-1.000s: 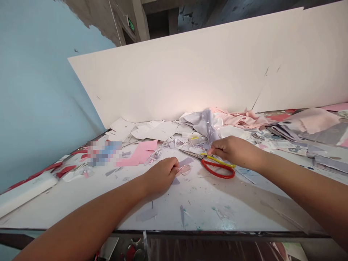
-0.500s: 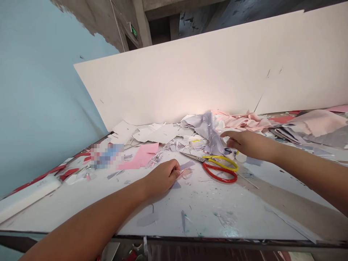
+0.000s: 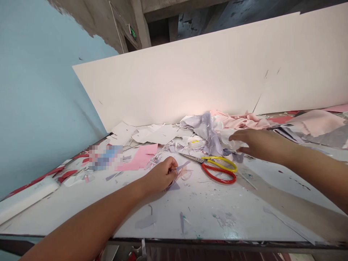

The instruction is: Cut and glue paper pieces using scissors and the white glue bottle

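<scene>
The left hand (image 3: 161, 176) rests low on the white counter (image 3: 206, 212), its fingers curled together and pinching a small pale lilac scrap (image 3: 181, 166) that sticks out past the fingertips toward the right. Just beyond that scrap lies a thin, clear pinkish cutting (image 3: 186, 175), flat on the counter. The right hand (image 3: 254, 144) hangs palm down over the back of the counter, fingers loosely spread and bent, closing on a crumpled white piece (image 3: 231, 142) at the edge of a heap of grey-lilac cloth (image 3: 207, 130); whether the grip is firm cannot be told. Between the two hands, apart from both, a pair of scissors (image 3: 214, 166) lies flat with its blades pointing left toward the left hand, one loop handle yellow and the other red, the handles just below the right hand. Behind the scissors, white paper offcuts (image 3: 152, 134) and a pink sheet (image 3: 141, 156) are strewn about, and pink fabric (image 3: 244, 121) is bunched against a tall white board (image 3: 190, 76) standing along the far edge. Small slivers and flecks dot the near part of the counter.
</scene>
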Tool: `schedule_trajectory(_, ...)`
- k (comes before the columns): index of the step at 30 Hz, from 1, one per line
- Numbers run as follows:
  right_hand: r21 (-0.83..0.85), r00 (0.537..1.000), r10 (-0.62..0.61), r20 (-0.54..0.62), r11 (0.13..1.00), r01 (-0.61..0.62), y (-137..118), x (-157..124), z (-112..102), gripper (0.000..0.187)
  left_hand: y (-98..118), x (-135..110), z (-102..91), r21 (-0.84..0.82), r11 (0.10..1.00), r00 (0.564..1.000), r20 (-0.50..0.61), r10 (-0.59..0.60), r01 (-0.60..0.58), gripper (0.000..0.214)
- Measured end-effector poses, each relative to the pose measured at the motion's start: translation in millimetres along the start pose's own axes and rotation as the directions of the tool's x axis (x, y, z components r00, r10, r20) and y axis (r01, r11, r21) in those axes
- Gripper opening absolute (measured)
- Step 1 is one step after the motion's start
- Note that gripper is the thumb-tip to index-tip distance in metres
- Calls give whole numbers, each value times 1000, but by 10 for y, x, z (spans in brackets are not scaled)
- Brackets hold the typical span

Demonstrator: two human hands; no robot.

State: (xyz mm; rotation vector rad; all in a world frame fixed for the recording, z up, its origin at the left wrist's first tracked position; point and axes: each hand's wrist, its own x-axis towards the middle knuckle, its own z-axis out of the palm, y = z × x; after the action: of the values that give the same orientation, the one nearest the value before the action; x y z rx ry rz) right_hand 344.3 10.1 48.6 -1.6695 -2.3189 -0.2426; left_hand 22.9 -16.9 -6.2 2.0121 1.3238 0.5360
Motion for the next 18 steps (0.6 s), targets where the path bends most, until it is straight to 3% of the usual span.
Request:
schedule_trajectory(3,95,996,76,-53,993,-71,-76,1,-225,32,-13,16,4,10,1000,1000,-20,12,-12,14)
schedule_trajectory(5,308,988,126,-93,947,-91,-195,-11,-316,39,-7,16,9,18,1000,999,-28,16,-16,14)
schedule_trajectory(7,571,991,121,-51,818,-71,-360,-28,-320,37,10,7,14,40,999,999,-37,30,-28,12)
schedule_trajectory(10,885,997,-80,9,464,29,-628,-58,-171,24,47,-17,22,91,993,995,-57,77,-71,11)
schedule_trajectory(14,949,973,-163,166,296,-112,-885,-108,124,20,87,-40,33,150,983,991,-68,113,-101,10)
schedule_trajectory(18,971,964,-161,211,148,-188,-1000,-142,295,21,95,-29,48,166,978,988,-75,138,-124,9)
